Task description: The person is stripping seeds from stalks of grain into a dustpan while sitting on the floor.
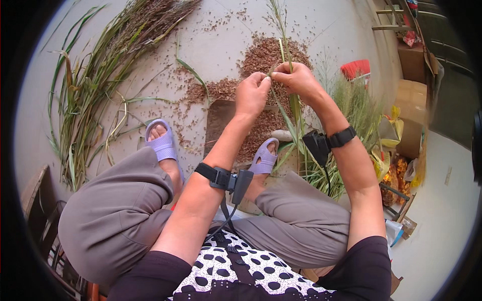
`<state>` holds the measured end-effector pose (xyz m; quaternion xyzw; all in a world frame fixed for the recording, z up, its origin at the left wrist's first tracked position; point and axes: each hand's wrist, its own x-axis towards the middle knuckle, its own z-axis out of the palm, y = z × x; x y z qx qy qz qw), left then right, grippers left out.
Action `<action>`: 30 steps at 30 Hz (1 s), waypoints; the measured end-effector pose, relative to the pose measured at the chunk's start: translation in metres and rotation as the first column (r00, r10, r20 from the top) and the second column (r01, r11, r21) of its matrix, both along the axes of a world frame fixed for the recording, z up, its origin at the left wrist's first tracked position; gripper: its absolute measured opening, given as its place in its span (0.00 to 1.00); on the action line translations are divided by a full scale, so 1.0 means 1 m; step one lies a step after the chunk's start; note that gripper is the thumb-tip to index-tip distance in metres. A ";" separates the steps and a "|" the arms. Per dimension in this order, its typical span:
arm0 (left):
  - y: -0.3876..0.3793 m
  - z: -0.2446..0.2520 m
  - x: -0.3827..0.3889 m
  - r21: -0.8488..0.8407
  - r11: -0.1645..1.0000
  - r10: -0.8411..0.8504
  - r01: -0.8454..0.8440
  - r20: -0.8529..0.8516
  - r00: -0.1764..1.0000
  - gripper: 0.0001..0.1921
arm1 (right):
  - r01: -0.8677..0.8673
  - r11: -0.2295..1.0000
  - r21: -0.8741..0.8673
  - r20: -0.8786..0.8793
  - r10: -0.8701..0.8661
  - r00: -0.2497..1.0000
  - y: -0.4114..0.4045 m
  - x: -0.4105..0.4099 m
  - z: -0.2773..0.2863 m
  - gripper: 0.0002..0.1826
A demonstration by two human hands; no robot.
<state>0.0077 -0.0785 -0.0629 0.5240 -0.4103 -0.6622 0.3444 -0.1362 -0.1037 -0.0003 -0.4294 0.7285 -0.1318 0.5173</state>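
Both my hands meet above a heap of reddish-brown seeds or husks [260, 56] on the floor. Thumb and fingertips of my left hand [253, 94] pinch a thin green piece of plant, which also touches the fingertips of my right hand [295, 81]. A long green stalk with a loose seed head [282, 19] passes behind my right fingers, and they are closed around it. Its leafy lower part [295, 113] hangs down beside my right wrist. Under my forearms lies a flat brown board or slab [218, 116], partly covered by husks.
Cut stalks with dark seed heads [94, 75] lie at the left. Green feathery stalks [354, 101] are piled at the right, near a red brush [356, 69]. Cardboard boxes [410, 101] and a yellow bag [391, 129] stand further right. My feet in purple sandals [163, 145] flank the board.
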 end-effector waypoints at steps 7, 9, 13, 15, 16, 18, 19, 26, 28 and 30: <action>0.003 0.007 0.001 0.030 0.999 -0.038 0.039 -0.026 0.999 0.09 | -0.178 0.980 -0.088 -0.332 0.139 0.933 -0.001 0.003 -0.001 0.11; 0.003 0.004 -0.002 0.016 0.999 -0.033 0.034 -0.018 0.999 0.09 | -0.253 0.962 -0.104 -0.443 0.183 0.878 0.000 0.008 -0.001 0.11; 0.003 0.010 0.002 -0.020 1.000 -0.004 0.005 0.053 0.999 0.10 | -0.284 0.932 -0.225 -0.570 0.111 0.814 0.002 -0.006 -0.011 0.11; 0.002 0.006 0.004 -0.074 0.997 0.003 0.006 0.121 0.993 0.10 | -0.273 0.935 -0.228 -0.610 0.081 0.788 0.002 -0.012 -0.011 0.11; 0.001 0.004 0.006 -0.125 0.992 0.013 0.011 0.190 0.982 0.10 | -0.090 0.973 -0.211 -0.402 -0.003 0.916 0.002 -0.009 -0.009 0.12; 0.001 0.004 0.011 -0.177 0.983 0.014 0.038 0.284 0.959 0.10 | 0.216 0.975 -0.055 0.017 -0.215 0.976 0.000 0.000 0.001 0.13; 0.001 0.005 0.012 -0.227 0.971 0.019 0.072 0.373 0.928 0.10 | 0.217 0.974 -0.057 0.016 -0.217 0.976 -0.002 0.001 0.004 0.13; 0.005 0.006 0.007 -0.487 0.860 0.140 0.151 0.510 0.848 0.10 | 0.180 0.983 -0.035 0.146 -0.173 0.974 -0.003 -0.001 0.004 0.08; 0.002 0.002 0.006 -0.401 0.911 0.045 0.096 0.327 0.944 0.10 | 0.175 0.984 -0.035 0.153 -0.168 0.974 -0.004 -0.002 0.003 0.08; -0.006 0.000 0.006 -0.175 0.983 -0.048 0.063 0.090 0.995 0.10 | 0.136 0.990 -0.030 0.182 -0.129 0.975 -0.003 -0.002 0.003 0.07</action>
